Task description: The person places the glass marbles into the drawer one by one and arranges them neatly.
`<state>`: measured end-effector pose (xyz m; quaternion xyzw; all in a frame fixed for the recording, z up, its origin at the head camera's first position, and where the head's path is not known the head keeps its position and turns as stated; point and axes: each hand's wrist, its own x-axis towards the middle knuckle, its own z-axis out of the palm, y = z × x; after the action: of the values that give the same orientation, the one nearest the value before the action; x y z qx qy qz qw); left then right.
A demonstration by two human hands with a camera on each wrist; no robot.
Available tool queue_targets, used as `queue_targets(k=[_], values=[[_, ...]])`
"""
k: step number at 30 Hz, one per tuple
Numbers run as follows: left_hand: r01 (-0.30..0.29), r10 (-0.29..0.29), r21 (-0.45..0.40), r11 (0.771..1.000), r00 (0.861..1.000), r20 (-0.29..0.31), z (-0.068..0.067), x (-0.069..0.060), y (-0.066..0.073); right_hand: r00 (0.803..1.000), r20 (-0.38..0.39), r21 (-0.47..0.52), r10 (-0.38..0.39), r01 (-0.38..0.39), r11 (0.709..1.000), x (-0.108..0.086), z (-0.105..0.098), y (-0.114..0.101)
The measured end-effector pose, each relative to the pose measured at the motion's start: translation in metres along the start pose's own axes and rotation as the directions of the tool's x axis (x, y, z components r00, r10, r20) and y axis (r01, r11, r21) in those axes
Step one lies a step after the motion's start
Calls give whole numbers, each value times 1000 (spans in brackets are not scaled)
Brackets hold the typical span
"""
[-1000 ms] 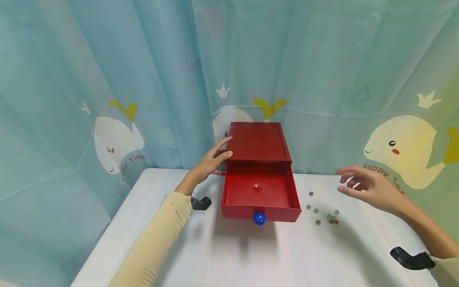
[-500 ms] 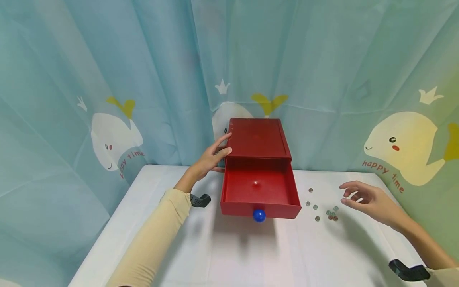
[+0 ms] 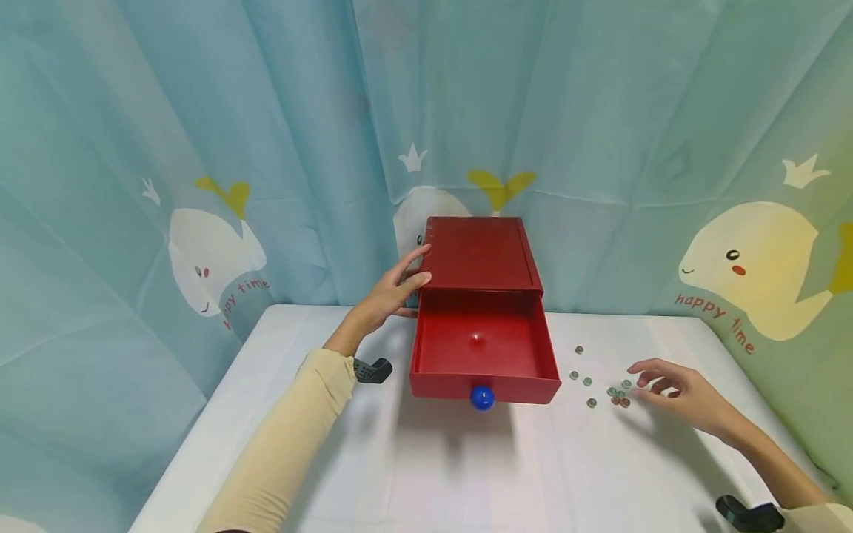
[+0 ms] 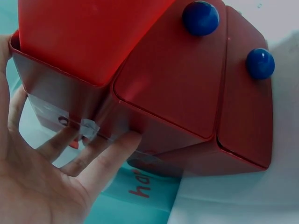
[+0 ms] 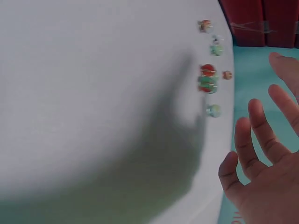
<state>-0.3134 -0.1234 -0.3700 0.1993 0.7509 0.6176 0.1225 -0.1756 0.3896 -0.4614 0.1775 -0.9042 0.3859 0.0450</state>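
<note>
A red drawer cabinet (image 3: 476,252) stands at the back middle of the table with its top drawer (image 3: 446,386) pulled out. That drawer has a blue knob (image 3: 482,398), and no contents show in it. My left hand (image 3: 386,296) rests against the cabinet's left side; in the left wrist view its fingers (image 4: 100,163) are spread along the side wall. To the right lie several glass marbles (image 3: 621,395), loosely scattered. Just right of them, above the table, is my right hand (image 3: 689,400), its fingers slightly bent and holding nothing. The right wrist view shows the marbles (image 5: 208,71) beyond its fingertips.
Two lower drawers with blue knobs (image 4: 260,64) are pushed in beneath the top one. A white cloth covers the table (image 3: 460,481). Behind it hangs a blue-green curtain (image 3: 320,111) with whale prints, close to the cabinet's back.
My right hand has moved down toward the table, closer to the marbles. The left hand has stayed at the cabinet's side. The head view has tilted slightly.
</note>
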Motion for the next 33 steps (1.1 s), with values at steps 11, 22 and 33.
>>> queue_targets(k=[11, 22, 33], values=[[2, -2, -2, 1000, 1000, -1, 0, 0, 1, 999, -11, -1, 32, -32, 999, -9, 16, 17], [9, -9, -5, 1000, 1000, -6, 0, 0, 0, 999, -39, -43, 34, -35, 998, -9, 26, 21], [12, -12, -1, 1000, 1000, -1, 1, -1, 0, 998, -54, -78, 32, -36, 996, -9, 31, 24]])
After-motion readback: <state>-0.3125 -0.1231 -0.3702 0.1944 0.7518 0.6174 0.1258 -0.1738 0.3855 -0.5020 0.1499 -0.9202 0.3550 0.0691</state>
